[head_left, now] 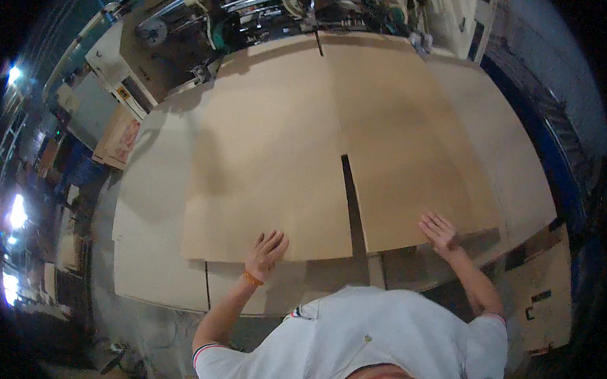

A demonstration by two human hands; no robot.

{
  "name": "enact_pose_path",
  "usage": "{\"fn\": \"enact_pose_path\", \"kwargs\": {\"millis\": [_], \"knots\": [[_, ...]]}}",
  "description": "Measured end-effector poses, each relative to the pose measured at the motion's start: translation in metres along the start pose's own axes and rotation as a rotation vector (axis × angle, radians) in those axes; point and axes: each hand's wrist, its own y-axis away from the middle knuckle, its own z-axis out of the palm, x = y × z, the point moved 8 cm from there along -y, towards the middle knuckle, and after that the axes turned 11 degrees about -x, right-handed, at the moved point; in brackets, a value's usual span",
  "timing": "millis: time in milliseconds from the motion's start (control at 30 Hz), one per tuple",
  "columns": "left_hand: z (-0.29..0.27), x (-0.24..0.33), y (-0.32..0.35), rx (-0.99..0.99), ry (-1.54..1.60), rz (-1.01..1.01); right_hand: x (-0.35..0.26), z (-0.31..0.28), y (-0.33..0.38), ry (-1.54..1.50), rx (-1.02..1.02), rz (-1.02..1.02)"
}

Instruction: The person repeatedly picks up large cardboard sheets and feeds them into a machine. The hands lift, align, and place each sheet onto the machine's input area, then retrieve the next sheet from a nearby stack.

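A large brown cardboard sheet (271, 155) lies flat in front of me, with a slot cut into its near edge and a shorter one at its far edge. My left hand (268, 254), an orange band at its wrist, rests on the sheet's near edge left of the slot, fingers extended. On the right panel of the same sheet, close to its near edge, is my right hand (440, 233), with the fingers stretched out flat. Neither hand grips anything. Beneath lies a wider, paler cardboard sheet (152, 204), showing at both sides.
Machinery with rollers (249, 17) stands along the far edge of the cardboard. To the left is a pale machine housing (117, 63) beside a printed carton (120, 138). A blue rail (540, 124) runs along the right. More cardboard (544, 298) stands at the lower right.
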Motion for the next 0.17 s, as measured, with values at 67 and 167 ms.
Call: {"fn": "enact_pose_path", "kwargs": {"millis": [67,167], "knots": [[0.02,-0.01,0.01,0.079,-0.003,0.023,0.002,-0.043,-0.025,-0.023,0.013,0.053],[0.059,-0.057,0.051,0.079,-0.082,0.032,-0.033,-0.11,-0.075,0.018,-0.018,-0.001]]}}
